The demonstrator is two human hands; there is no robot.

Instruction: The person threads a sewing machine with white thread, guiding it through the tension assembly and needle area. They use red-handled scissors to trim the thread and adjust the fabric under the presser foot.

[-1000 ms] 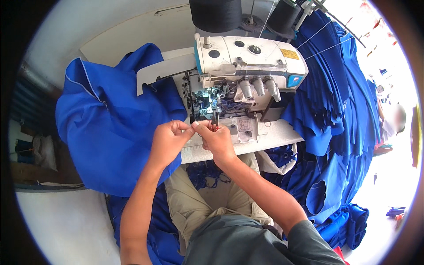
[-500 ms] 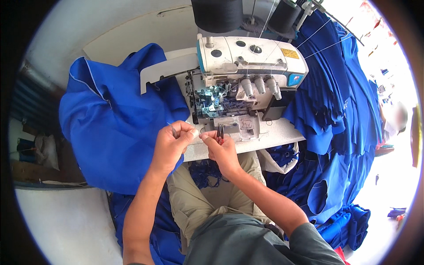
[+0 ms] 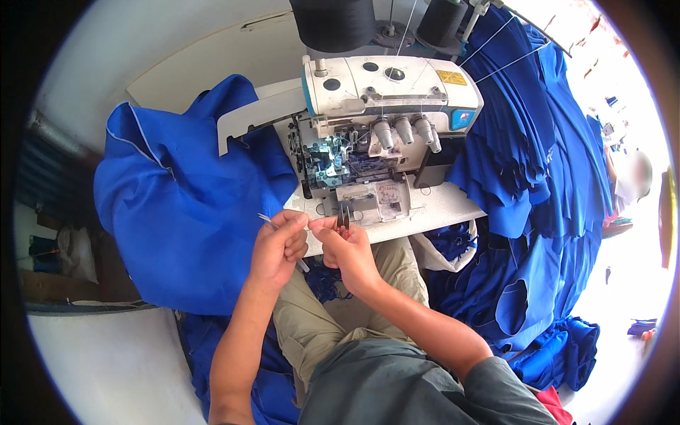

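Note:
Both hands are close together in front of the opened overlock sewing machine [image 3: 389, 88], fingertips almost meeting. My left hand [image 3: 278, 248] is closed round slim metal tweezers [image 3: 265, 220], whose two prongs stick out past the fingers on the left; the other end shows below the hand. In my right hand [image 3: 347, 253] are small thread snips [image 3: 344, 218], dark blades upward and a bit of red at the grip. Thumb and forefinger of each hand are pinched; any thread between them is too fine to make out.
Blue fabric [image 3: 191, 212] is heaped left of the machine, and stacked blue pieces [image 3: 506, 134] hang on the right. Black thread cones [image 3: 333, 25] stand above. Below the white machine bed [image 3: 453, 205], a pale bag [image 3: 453, 258] holds blue scraps.
My hands have come slightly nearer to me, away from the machine. My left hand has turned, so more of the tweezers shows. The whole view has shifted a little.

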